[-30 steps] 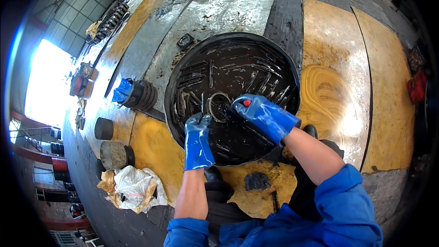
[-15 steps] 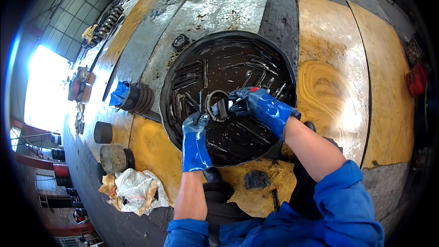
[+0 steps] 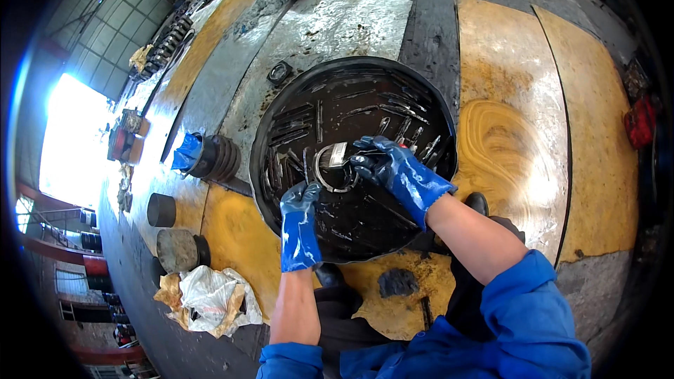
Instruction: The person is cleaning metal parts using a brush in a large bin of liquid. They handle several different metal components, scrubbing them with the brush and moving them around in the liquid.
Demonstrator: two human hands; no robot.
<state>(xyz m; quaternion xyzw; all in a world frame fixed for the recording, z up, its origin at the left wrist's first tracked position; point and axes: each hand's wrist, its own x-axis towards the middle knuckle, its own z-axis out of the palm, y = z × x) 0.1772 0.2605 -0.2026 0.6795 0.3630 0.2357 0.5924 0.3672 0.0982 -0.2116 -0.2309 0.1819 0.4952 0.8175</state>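
A big round dark pan point(image 3: 254, 161) with a raised rim lies before me, with several long dark, glistening strips point(image 3: 319, 121) in it. My left hand point(image 3: 300, 200), in a blue rubber glove, is closed at its left side and pinches a thin upright metal strip point(image 3: 305, 161). My right hand point(image 3: 382, 161), gloved alike, is closed on a small flat brush point(image 3: 338, 154) with a pale rectangular end. This end lies over the upper edge of a metal ring point(image 3: 322, 181) between my hands. The brush's handle is mostly hidden by the fingers.
Left of the pan lie a ribbed dark cylinder point(image 3: 223, 158) with blue plastic in its end, short cylinders point(image 3: 161, 210) and a white crumpled bag point(image 3: 217, 298). A nut-like block point(image 3: 279, 72) is beyond the rim. A dark lump point(image 3: 398, 283) lies near my feet.
The brush has moved up from inside the ring to its upper edge, and its pale end has turned. My right hand has spread slightly. The whole view has shifted a little.
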